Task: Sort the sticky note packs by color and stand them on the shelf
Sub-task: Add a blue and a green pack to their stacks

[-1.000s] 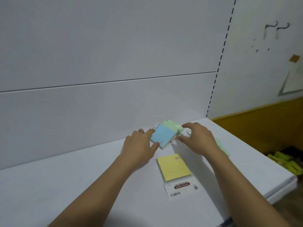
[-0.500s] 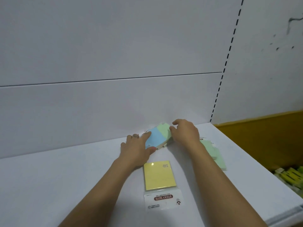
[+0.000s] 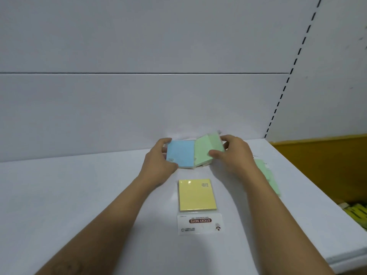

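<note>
Near the back of the white shelf (image 3: 69, 195), our left hand (image 3: 158, 165) grips a square blue sticky note pack (image 3: 181, 153) and our right hand (image 3: 236, 157) pinches the tilted pale green pack (image 3: 205, 149) touching it; released while leaning, we judge both may slide down flat.

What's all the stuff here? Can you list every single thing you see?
blue sticky note pack: one, blue, at the back of the shelf, in the left hand
green sticky note pack: one, green, right next to the blue one, in the right hand
yellow sticky note pack: one, yellow with a white label card, lying flat nearer the front
flat green packs: count unclear, green, partly hidden behind the right forearm
shelf: one, white, under everything
yellow-green things: several, low at far right, too blurry to name
left hand: grips the blue pack
right hand: grips the green pack
</note>
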Demonstrator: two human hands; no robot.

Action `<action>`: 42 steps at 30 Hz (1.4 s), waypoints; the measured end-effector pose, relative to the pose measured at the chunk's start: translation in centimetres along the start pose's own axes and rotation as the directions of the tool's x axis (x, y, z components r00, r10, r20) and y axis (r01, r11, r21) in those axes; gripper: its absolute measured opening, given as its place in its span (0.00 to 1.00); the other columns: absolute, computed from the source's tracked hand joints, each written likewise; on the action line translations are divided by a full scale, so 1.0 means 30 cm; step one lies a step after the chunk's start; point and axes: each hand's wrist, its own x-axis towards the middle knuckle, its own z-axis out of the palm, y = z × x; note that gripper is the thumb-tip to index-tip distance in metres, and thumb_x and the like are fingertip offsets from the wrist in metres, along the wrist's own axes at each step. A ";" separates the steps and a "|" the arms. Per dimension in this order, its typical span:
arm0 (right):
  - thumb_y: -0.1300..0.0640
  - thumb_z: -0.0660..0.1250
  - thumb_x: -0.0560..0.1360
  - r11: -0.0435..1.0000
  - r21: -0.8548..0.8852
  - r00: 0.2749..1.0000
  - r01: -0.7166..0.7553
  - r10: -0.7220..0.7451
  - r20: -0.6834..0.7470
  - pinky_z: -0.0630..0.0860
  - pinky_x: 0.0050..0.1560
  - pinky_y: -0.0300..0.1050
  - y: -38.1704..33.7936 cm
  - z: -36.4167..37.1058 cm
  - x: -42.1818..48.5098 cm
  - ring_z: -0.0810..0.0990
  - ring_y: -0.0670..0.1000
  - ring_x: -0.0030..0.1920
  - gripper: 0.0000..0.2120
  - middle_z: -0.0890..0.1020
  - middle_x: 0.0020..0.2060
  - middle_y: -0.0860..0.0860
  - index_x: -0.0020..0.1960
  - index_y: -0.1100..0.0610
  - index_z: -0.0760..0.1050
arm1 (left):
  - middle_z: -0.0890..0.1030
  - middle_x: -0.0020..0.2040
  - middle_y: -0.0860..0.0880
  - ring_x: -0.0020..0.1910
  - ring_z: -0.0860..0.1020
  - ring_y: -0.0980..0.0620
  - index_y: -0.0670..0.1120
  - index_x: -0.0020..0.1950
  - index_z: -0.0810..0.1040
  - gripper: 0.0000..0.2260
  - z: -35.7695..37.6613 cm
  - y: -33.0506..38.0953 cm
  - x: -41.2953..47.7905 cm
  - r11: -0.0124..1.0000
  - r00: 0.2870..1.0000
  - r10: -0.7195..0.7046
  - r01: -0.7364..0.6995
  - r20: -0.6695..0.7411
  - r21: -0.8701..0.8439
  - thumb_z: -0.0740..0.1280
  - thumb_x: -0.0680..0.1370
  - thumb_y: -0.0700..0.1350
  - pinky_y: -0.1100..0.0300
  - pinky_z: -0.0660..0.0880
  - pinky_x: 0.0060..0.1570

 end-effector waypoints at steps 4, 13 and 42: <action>0.52 0.71 0.72 0.998 0.042 0.996 0.045 -0.042 -0.076 0.64 0.31 0.42 0.007 -0.005 -0.007 0.74 0.51 0.36 0.09 0.76 0.33 0.47 0.48 0.56 0.80 | 0.77 0.47 0.56 0.44 0.77 0.60 0.55 0.71 0.62 0.38 -0.001 0.008 -0.008 0.994 0.995 0.000 -0.010 -0.096 -0.110 0.72 0.67 0.34 0.68 0.73 0.35; 0.53 0.69 0.74 0.985 0.149 0.896 0.085 -0.011 -0.443 0.70 0.44 0.44 0.018 -0.044 -0.001 0.78 0.53 0.44 0.07 0.82 0.44 0.50 0.50 0.53 0.81 | 0.78 0.47 0.50 0.39 0.77 0.53 0.55 0.65 0.72 0.27 -0.002 0.008 0.007 0.955 0.976 0.004 -0.068 -0.219 -0.288 0.74 0.70 0.36 0.59 0.78 0.43; 0.56 0.77 0.66 0.873 0.378 0.940 0.309 -0.341 0.021 0.72 0.40 0.42 -0.522 0.216 -0.087 0.78 0.50 0.37 0.07 0.81 0.34 0.47 0.42 0.53 0.82 | 0.84 0.38 0.45 0.36 0.83 0.47 0.44 0.42 0.80 0.09 -0.731 -0.070 -0.243 0.988 0.824 -0.140 0.077 -0.550 -0.136 0.75 0.68 0.33 0.55 0.80 0.36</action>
